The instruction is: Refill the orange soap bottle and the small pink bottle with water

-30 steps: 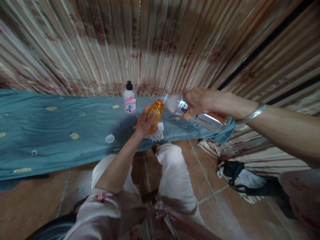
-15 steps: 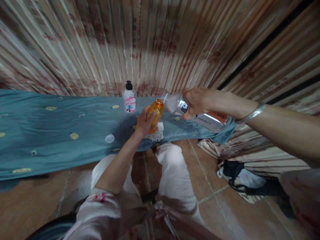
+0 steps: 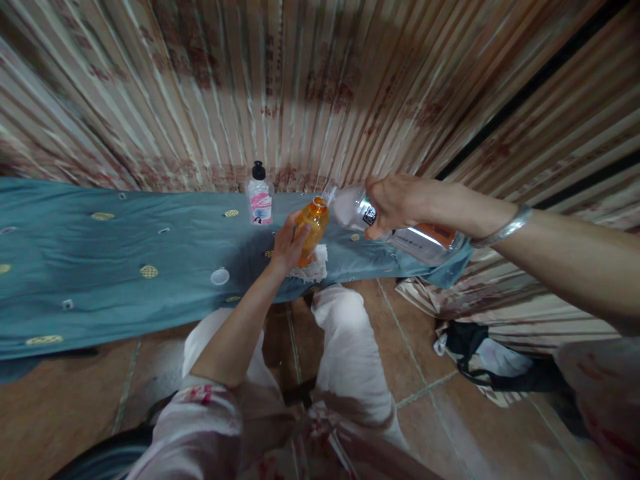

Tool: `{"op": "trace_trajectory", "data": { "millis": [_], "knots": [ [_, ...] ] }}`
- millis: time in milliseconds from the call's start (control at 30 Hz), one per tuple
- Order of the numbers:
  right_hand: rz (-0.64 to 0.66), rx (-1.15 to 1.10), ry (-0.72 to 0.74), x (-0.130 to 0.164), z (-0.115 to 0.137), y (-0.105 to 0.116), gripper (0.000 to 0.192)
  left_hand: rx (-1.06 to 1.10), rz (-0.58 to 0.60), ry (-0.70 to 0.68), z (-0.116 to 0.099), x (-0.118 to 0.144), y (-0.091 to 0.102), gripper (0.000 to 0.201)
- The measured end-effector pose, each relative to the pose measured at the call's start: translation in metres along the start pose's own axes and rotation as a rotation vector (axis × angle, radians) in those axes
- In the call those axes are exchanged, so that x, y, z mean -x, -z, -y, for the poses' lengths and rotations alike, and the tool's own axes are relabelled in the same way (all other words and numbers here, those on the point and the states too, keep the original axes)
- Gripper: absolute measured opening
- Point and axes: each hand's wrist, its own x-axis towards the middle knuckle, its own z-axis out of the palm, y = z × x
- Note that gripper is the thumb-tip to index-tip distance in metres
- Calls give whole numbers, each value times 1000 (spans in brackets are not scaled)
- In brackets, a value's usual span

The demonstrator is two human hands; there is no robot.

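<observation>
My left hand (image 3: pixel 285 248) grips a small orange bottle (image 3: pixel 314 225), upright and uncapped, above a white crumpled cloth (image 3: pixel 314 268) on the blue-covered table (image 3: pixel 100 260). A large clear plastic bottle (image 3: pixel 400 230) with an orange label lies tipped almost flat in my right hand (image 3: pixel 395 200). Its open mouth touches the orange bottle's mouth. A silver bangle sits on my right wrist.
A small pink-labelled bottle with a black cap (image 3: pixel 259 197) stands at the table's back edge by the striped curtain. A white bottle cap (image 3: pixel 220 276) lies on the cloth left of my left arm. A black bag (image 3: pixel 480 360) rests on the tiled floor at right.
</observation>
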Motion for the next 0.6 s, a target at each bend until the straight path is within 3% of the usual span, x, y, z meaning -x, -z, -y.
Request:
{"op": "trace_trajectory", "data": {
  "millis": [600],
  "knots": [
    [-129,-193,29,-15,-13,-38,81,58,-26,44,-2,1,2,43]
  ]
}}
